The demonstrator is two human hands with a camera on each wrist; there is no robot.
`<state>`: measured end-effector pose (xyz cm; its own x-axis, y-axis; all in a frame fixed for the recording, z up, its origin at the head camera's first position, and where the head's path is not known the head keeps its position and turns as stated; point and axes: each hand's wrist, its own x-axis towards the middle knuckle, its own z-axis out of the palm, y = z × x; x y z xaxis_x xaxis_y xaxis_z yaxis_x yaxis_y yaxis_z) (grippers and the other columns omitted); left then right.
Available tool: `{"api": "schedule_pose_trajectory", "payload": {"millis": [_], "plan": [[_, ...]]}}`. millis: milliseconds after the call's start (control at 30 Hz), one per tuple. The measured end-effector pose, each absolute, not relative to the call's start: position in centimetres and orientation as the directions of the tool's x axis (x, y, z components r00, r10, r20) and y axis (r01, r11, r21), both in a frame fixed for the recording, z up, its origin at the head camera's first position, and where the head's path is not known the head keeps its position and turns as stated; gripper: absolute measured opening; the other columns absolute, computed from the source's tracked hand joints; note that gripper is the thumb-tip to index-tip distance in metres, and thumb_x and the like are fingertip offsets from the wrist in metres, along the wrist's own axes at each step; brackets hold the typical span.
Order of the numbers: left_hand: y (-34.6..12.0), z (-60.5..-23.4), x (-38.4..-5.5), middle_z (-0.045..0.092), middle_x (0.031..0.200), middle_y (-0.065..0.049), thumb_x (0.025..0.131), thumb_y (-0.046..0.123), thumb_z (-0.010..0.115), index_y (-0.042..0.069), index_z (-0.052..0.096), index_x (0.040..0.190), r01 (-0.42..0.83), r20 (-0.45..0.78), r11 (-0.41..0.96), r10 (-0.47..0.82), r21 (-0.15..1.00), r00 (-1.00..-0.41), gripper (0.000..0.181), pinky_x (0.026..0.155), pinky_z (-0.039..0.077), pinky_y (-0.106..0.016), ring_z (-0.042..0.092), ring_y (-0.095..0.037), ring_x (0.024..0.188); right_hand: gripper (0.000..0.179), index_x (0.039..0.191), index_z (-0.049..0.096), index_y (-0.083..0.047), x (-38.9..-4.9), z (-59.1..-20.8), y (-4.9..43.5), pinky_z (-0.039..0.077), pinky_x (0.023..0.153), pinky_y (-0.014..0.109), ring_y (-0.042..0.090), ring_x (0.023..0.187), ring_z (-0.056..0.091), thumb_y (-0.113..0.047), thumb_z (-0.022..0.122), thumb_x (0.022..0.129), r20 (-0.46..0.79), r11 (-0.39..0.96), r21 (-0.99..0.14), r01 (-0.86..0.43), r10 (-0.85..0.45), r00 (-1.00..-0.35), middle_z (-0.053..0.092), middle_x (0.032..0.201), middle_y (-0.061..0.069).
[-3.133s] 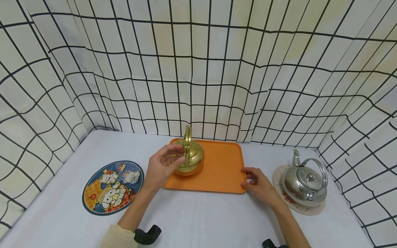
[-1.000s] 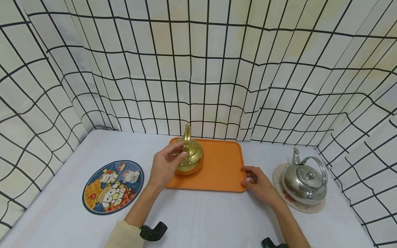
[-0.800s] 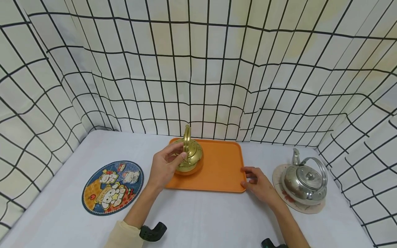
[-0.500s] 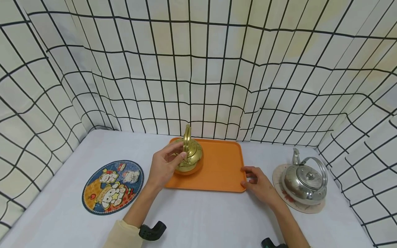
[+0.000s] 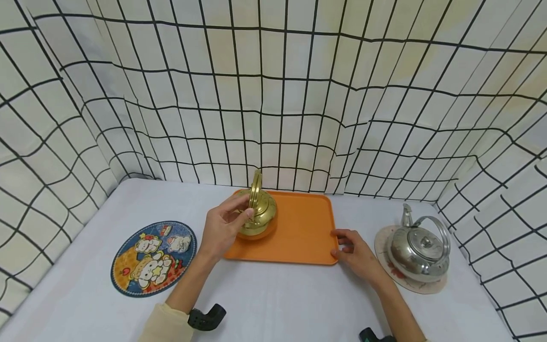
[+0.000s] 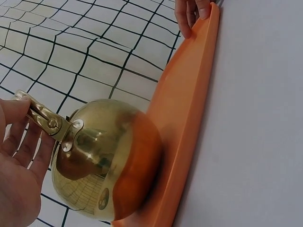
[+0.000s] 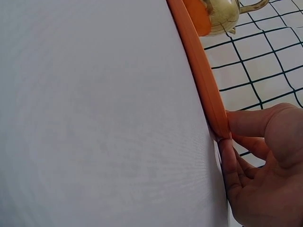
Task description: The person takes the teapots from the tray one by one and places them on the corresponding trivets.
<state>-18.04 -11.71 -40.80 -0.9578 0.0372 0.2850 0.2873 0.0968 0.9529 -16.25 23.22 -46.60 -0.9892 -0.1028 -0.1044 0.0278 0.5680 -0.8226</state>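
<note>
A brass kettle (image 5: 266, 210) is over the left part of an orange tray (image 5: 305, 228). My left hand (image 5: 223, 227) pinches its upright handle between thumb and fingers. In the left wrist view the kettle's round body (image 6: 104, 161) reflects the orange; whether its base touches the tray, I cannot tell. At the tray's right edge, my right hand (image 5: 355, 251) holds the rim. The right wrist view has the thumb on one side of the tray rim (image 7: 206, 85) and fingers on the other.
To the left lies a round blue mat (image 5: 155, 259) with cartoon animals. A silver kettle (image 5: 420, 251) stands on a pale round mat (image 5: 420, 287) at right. Behind the white-covered table (image 5: 278, 304), a white backdrop (image 5: 295, 95) with black grid lines rises.
Since 3.1 seconds ago my left hand has closed on the kettle's handle. In the last half second, hand and kettle have shifted slightly left. The right hand stays at the tray's edge.
</note>
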Motion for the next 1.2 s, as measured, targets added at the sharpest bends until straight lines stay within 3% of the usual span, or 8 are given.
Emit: {"api": "schedule_pose_trajectory", "payload": {"millis": [300,433,700,1200], "plan": [[-12.1,-40.8,-18.1,0.067,0.133,-0.019,0.097,0.004,0.071,0.004,0.066,0.139,0.321,0.321,0.077,0.021,0.944,-0.947,0.042,0.099,0.053,-0.016,0.064,-0.007,0.107,0.050,0.142,0.059,-0.007,-16.3,-46.5,23.1,0.048,0.088,0.017,0.027,0.117,0.057,-0.006,0.075,0.094,-0.104,0.571,-0.820,0.027,-0.104,-0.989,0.053,0.137,0.018],[-12.3,-40.7,-18.0,0.070,0.127,-0.014,0.096,0.004,0.072,0.004,0.067,0.138,0.332,0.333,0.094,0.004,0.939,-0.943,0.042,0.101,0.052,-0.015,0.064,-0.007,0.106,0.050,0.142,0.059,-0.007,-16.3,-46.5,23.1,0.047,0.089,0.017,0.027,0.118,0.056,-0.006,0.075,0.095,-0.104,0.567,-0.823,0.025,-0.108,-0.989,0.053,0.138,0.018],[-12.8,-40.5,-17.9,0.070,0.116,0.008,0.096,0.005,0.073,0.006,0.068,0.138,0.326,0.328,0.096,-0.005,0.940,-0.945,0.042,0.100,0.053,-0.016,0.065,-0.008,0.106,0.050,0.142,0.059,-0.006,-16.3,-46.5,23.2,0.047,0.089,0.017,0.028,0.119,0.056,-0.006,0.074,0.095,-0.101,0.558,-0.830,0.020,-0.115,-0.988,0.053,0.138,0.019],[-13.2,-40.4,-17.8,0.069,0.114,0.012,0.096,0.004,0.073,0.007,0.067,0.139,0.339,0.343,0.103,-0.022,0.935,-0.939,0.043,0.100,0.052,-0.016,0.064,-0.008,0.106,0.049,0.141,0.059,-0.007,-16.3,-46.6,23.2,0.047,0.089,0.017,0.028,0.119,0.057,-0.006,0.075,0.094,-0.099,0.559,-0.829,0.019,-0.114,-0.988,0.053,0.137,0.018]]}}
